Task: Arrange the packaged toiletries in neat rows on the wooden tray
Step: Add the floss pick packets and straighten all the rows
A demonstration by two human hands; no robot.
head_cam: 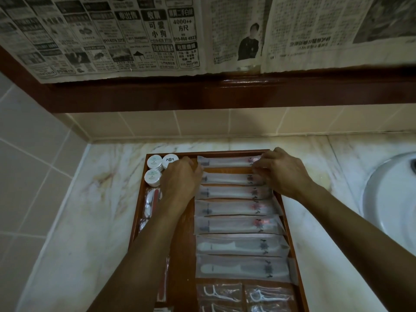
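We pinch the top toothbrush packet (229, 161) between left hand (180, 179) and right hand (281, 174); uneven pulling risks skewing it.

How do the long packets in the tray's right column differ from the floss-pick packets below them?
The long packets are frosted, narrow, stacked in a single column of lengthwise rows; the floss-pick packets are clear, shorter, and lie side by side in a pair. The long packets hold one long white item each; the floss-pick packets hold several small picks. Both lie flat in the wooden tray.
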